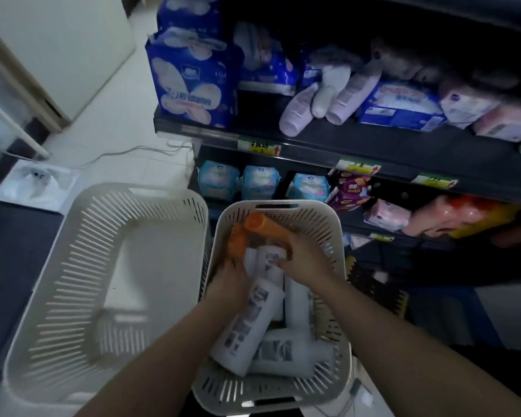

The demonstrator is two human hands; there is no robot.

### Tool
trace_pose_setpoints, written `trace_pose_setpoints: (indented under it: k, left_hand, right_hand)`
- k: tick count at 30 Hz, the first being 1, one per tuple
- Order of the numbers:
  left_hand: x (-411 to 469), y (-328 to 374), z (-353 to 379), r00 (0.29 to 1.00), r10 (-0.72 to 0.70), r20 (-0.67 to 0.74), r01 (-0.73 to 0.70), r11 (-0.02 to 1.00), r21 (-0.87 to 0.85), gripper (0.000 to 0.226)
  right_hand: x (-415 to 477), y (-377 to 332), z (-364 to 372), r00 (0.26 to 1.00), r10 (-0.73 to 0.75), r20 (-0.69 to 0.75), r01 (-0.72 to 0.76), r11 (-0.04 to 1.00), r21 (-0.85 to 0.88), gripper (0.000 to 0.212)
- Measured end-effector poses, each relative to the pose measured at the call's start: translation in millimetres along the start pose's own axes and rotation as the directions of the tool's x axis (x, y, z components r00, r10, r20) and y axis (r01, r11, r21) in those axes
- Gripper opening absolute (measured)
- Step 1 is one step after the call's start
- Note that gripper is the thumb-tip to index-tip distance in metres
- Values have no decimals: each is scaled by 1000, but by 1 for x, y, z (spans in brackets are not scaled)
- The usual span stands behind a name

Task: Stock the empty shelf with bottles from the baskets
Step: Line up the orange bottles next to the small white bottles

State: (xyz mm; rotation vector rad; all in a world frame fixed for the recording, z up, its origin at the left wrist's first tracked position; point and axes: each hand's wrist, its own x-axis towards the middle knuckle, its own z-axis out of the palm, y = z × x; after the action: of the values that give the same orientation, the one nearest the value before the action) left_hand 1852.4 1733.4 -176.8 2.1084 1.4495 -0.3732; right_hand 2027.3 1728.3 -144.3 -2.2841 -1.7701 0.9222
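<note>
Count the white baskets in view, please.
2. The left basket shows no bottles inside. The right basket holds white bottles, with the left hand and right hand inside it. No other is visible.

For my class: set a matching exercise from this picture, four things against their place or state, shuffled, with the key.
Things:
1 left basket
2 right basket
3 pink bottles
4 orange bottle

Place or state:
A gripped by the right hand
B holds no bottles
C lying on a shelf
D holds white bottles

Pairs: 1-B, 2-D, 3-C, 4-A.
</note>
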Motion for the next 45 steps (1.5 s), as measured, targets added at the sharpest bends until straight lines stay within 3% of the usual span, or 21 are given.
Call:
trace_pose_setpoints:
  k: [6,10,12,15,17,20,22,25,27,31,34,36,38,40,41,43,45]
  left_hand:
    - [29,12,24,974,-183,-131,193,979,71,56]
    - [36,23,27,943,-272,-191,297,947,121,54]
    - [38,24,26,931,-335,-145,340,940,13,49]
    - [37,24,21,929,-358,-97,302,882,-363,44]
    - [33,26,14,937,-345,-61,259,799,-543,40]
    - [22,32,8,940,-338,48,252,590,-767,39]
    - [19,33,7,935,-323,146,310,549,-776,44]
    - [21,28,7,904,-310,296,426,580,-694,38]
    - [19,25,8,876,-298,379,482,533,-695,52]
    - [4,18,17,878,-308,367,475,469,-744,89]
    - [-7,13,18,856,-342,389,510,424,-748,87]
    - [-13,11,19,846,-338,411,508,278,-815,72]
    - [-20,9,19,835,-296,463,482,-12,-876,68]
    - [-30,10,14,832,-230,506,436,-294,-851,61]
    - [-35,9,11,840,-198,505,406,-388,-827,59]
    - [-42,7,5,867,-143,478,363,-478,-800,62]
    - [-47,5,0,887,-84,455,363,-483,-797,65]
  right_hand:
    - [54,17,28,999,9,-33,-6,996,88,71]
    - [75,21,43,997,-34,-71,36,999,20,77]
    - [81,26,44,995,-48,-91,47,999,-18,63]
    - [81,33,35,993,-62,-96,66,997,42,44]
    - [69,40,33,991,-41,-130,60,987,147,36]
    - [35,50,37,982,-14,-191,72,950,303,42]
    - [13,55,42,979,-19,-204,97,921,378,48]
    - [-8,57,49,983,-64,-172,131,903,409,59]
    - [-20,52,51,986,-78,-149,133,903,409,62]
    - [-28,47,52,982,-119,-149,166,915,368,68]
    - [-21,52,51,976,-184,-112,210,932,294,56]
    - [-17,52,50,976,-165,-140,204,917,342,54]
    - [-18,47,48,985,-72,-158,133,897,421,56]
    - [-19,46,48,997,2,-71,29,899,436,56]
    - [-20,47,49,999,37,-9,-29,896,442,54]
    - [-18,47,48,986,140,93,-168,828,534,48]
    - [-11,42,40,947,268,176,-319,734,600,36]
